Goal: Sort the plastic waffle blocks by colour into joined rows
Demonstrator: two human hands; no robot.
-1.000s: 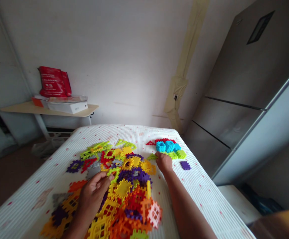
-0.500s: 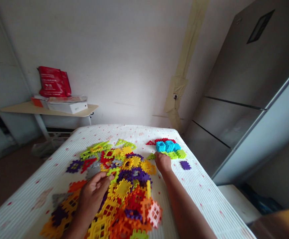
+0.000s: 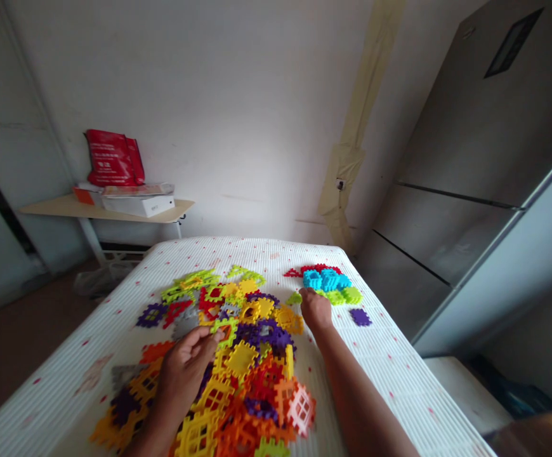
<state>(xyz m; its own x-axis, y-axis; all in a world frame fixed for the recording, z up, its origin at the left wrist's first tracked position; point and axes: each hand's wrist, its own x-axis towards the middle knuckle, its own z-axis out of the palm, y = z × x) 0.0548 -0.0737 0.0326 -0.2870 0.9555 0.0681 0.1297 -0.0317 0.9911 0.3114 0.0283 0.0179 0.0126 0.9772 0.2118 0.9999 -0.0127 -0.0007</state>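
Observation:
My left hand (image 3: 186, 360) pinches a lime-green interlocking tile with an open middle (image 3: 229, 325) between thumb and fingers, above a loose pile of notched plastic tiles (image 3: 242, 359). Farther right, my right hand (image 3: 317, 310) has its fingers closed at the near end of a row of lime-green tiles (image 3: 352, 294). Its fingertips are turned away, so what they hold is hidden. Just beyond stand stacked cyan tiles (image 3: 330, 279), with red tiles (image 3: 322, 267) behind them. A single purple tile (image 3: 360, 317) lies to the right of that hand.
The pieces lie on a bed-like surface with a white ribbed, red-dotted cover (image 3: 375, 374). A small wooden table (image 3: 52, 208) at the left bears a red bag (image 3: 111, 158) and a white box (image 3: 140, 204). A tall grey fridge (image 3: 452, 190) stands at the right.
The whole view has shifted slightly, so everything sits a little farther right. Both hands keep nearly the same places, the left one still with the lime-green tile.

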